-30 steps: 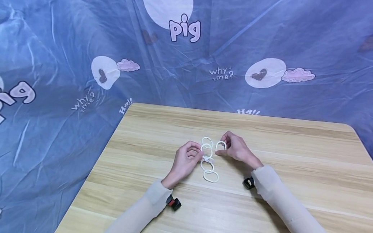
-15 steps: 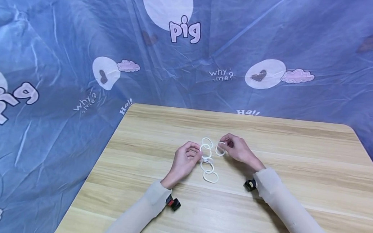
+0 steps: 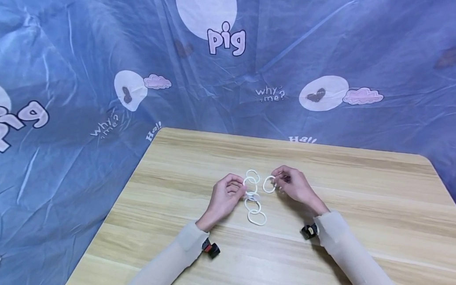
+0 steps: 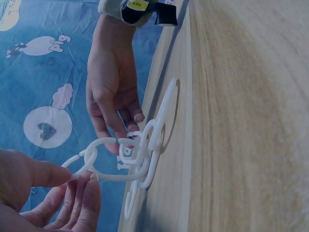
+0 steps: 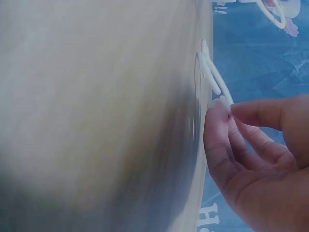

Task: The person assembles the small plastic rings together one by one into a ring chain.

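Observation:
Several white plastic links (image 4: 116, 177) hang together as a chain. My left hand (image 3: 225, 196) pinches one of its upper links between thumb and fingers, as the left wrist view shows up close. In the head view the chain's last link (image 3: 256, 224) lies nearest me on the wood. Just right of the chain, my right hand (image 3: 294, 184) pinches a separate white link (image 3: 264, 184) by its right side. That link appears tilted in the right wrist view, where thumb and fingertips (image 5: 219, 108) meet on its end. A small gap lies between it and the chain.
The light wood table (image 3: 156, 256) extends around both hands. Behind it and to the left hangs a blue printed cloth (image 3: 230, 103). Small black cameras (image 3: 213, 250) are strapped at the wrists, low over the table.
My right hand turns the separate link and shifts slightly right and toward me, so more of the link shows. The left hand stays nearly still with the chain.

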`<action>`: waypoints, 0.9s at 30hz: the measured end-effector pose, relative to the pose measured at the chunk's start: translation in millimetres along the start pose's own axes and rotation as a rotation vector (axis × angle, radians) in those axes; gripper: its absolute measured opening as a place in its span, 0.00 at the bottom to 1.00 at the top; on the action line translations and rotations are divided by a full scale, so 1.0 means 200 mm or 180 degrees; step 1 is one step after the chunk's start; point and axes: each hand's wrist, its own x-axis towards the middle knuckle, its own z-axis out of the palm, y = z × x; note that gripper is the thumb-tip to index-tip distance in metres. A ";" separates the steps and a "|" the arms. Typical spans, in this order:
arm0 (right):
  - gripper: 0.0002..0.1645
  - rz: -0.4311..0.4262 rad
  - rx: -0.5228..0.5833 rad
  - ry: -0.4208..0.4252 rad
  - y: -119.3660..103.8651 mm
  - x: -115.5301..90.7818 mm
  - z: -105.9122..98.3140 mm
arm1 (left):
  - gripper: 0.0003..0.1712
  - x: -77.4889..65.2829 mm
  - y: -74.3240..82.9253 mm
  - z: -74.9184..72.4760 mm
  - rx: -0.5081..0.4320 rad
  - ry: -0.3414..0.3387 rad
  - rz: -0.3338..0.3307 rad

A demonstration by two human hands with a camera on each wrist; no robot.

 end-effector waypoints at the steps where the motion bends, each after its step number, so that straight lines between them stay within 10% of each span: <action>1: 0.15 0.0023 0.0039 -0.0004 -0.01 -0.01 0.00 | 0.14 0.00 0.00 0.00 0.0007 0.0000 0.0000; 27: 0.15 -0.0275 0.0279 0.0240 -0.04 -0.09 0.05 | 0.12 0.02 -0.06 -0.04 0.0076 -0.0050 0.0107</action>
